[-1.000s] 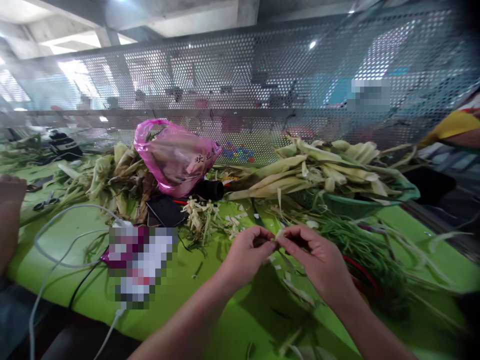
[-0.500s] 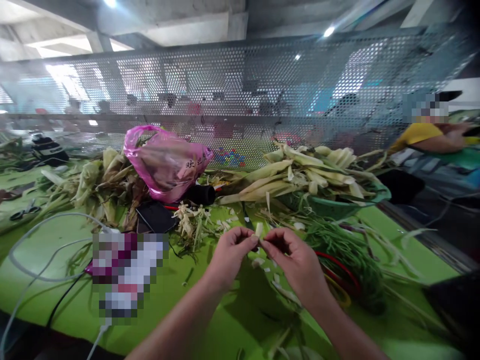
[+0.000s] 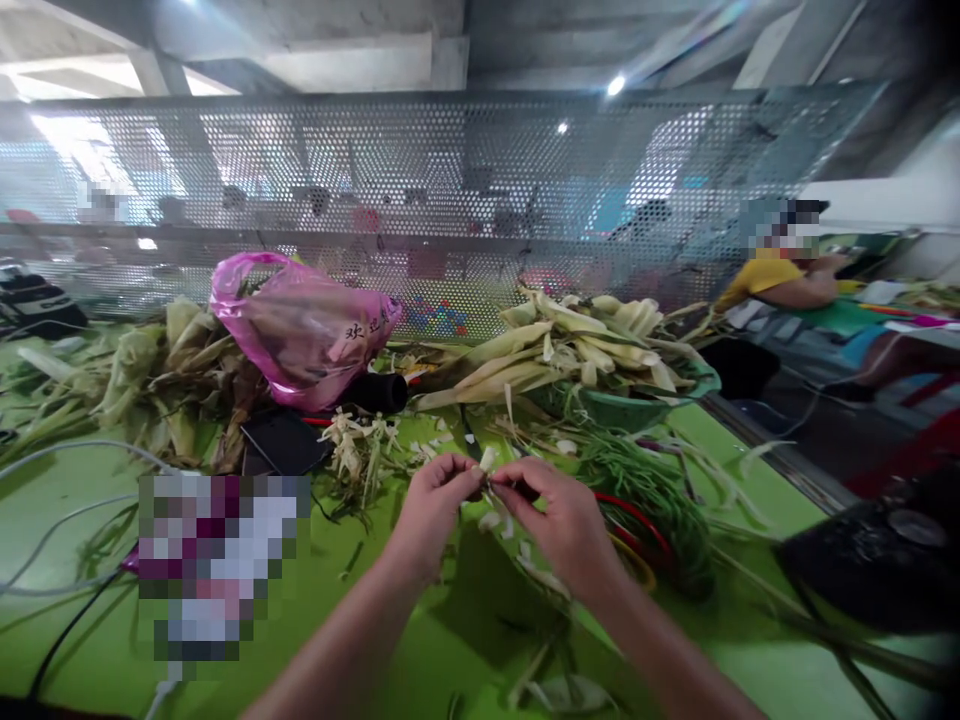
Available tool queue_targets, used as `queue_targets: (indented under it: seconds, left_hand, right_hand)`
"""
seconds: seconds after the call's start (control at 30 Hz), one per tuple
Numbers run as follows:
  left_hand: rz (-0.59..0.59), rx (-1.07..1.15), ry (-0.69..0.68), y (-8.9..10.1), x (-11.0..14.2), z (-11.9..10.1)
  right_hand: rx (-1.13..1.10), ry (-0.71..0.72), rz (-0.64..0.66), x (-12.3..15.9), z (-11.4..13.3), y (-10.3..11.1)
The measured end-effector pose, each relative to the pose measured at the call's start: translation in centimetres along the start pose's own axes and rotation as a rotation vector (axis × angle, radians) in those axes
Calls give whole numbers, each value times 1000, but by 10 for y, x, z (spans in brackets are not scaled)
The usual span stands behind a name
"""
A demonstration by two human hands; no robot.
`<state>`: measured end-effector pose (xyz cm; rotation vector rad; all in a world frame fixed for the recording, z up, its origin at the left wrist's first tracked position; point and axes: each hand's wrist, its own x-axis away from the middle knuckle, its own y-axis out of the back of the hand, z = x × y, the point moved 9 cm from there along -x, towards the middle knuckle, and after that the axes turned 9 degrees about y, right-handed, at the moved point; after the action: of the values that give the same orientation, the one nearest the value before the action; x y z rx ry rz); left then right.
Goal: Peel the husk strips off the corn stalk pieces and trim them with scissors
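A small pale piece of corn husk [image 3: 488, 459] sits at the meeting point of the two hands, above the green counter [image 3: 352, 620]. The left hand [image 3: 435, 508] comes at it from the left, its grip pressed together, thumb and forefinger pinching the husk. The right hand [image 3: 561, 520] meets it from the other side, its grip likewise pinched at the lower end, just beside the left fingertips. The husk's long axis points up and away from the person, leaning slightly right, so it runs across the line joining the hands; neither hand is clearly nearer. How much of it is hidden in the fingers, I cannot tell. Pale scraps [image 3: 499, 524] lie below the hands. Green string [image 3: 637, 470] lies beside the right hand; a husk bundle [image 3: 356, 450] lies beyond the left.
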<state>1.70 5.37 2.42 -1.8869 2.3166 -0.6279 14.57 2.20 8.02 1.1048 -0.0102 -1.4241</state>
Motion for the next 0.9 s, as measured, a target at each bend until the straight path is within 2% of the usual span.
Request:
queue_targets:
  seconds: [0.03,0.13,0.2,0.27,0.3,0.37,0.47,0.57,0.7,0.8,0.9]
  left_hand:
    - [-9,19,-3,2,0,-2]
    - [-50,78,-25,12,-2,-8]
    - [-76,101,-38,20,-3,-11]
    - [-86,117,-41,25,-5,-12]
    - [-85,124,-39,26,-6,-12]
    - [-80,135,-36,27,-6,-12]
    - [-68,155,-30,27,-6,-12]
    - [-53,179,-34,25,-4,-14]
    - [-20,198,-25,22,-3,-16]
    - [28,221,-3,17,-1,-16]
    - [138,217,-29,7,5,-23]
  right_hand:
    - [2,-21,11,-4,-6,7]
    - [115,-171,-70,-17,-40,42]
    - [316,-230,29,-28,-63,52]
    - [546,-192,250,-38,-81,42]
    - [581,-176,309,-42,-88,37]
    - [619,-144,386,-47,-100,26]
    - [651,-107,436,-51,-107,15]
    - [670,-78,444,-55,-104,21]
    - [642,-49,388,-65,-87,50]
    - [549,-56,282,-71,-62,73]
    - [462,-27,265,-66,-23,69]
